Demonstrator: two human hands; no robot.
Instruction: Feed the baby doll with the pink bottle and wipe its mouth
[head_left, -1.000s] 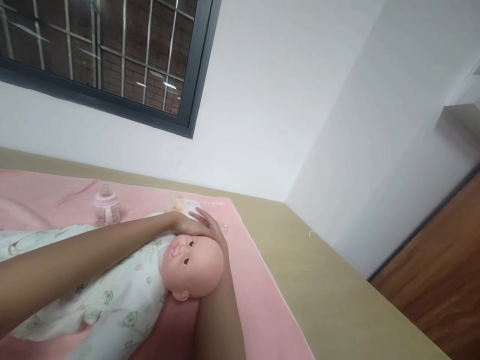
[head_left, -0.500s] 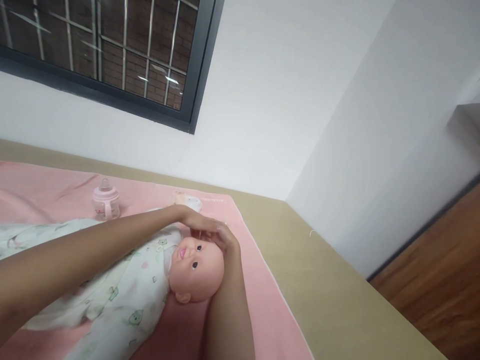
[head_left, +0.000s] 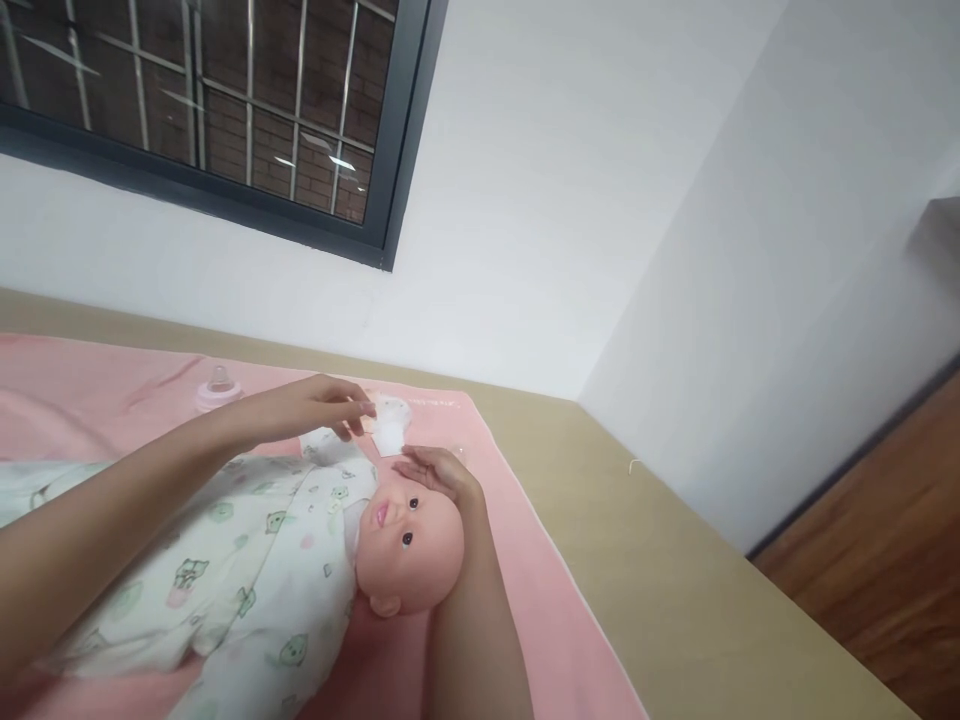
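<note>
A bald baby doll (head_left: 412, 565) in a white, green-printed outfit lies on its back with its head to the right. My right hand (head_left: 442, 470) curves around the far side of the doll's head, fingers stretched out and touching or very near it. Above the doll's chest and arm is my left hand (head_left: 334, 405), its fingers apart and slightly bent. Just beyond those fingertips lies a white square piece (head_left: 389, 436), perhaps tissue or a pad; contact with either hand is unclear. A small patterned white cloth (head_left: 393, 407) is behind it.
A pink mat (head_left: 517, 580) covers part of the wooden surface (head_left: 637, 560). Partly hidden behind my left forearm stands a baby bottle (head_left: 218, 388) with a pink collar. A small clear item (head_left: 460, 455) lies past my right hand. A wall and barred window (head_left: 300, 110) rise behind.
My left hand has drawn back leftward from the doll's head and my right hand, uncovering the white square piece. My right hand stays by the head. The view has shifted slightly.
</note>
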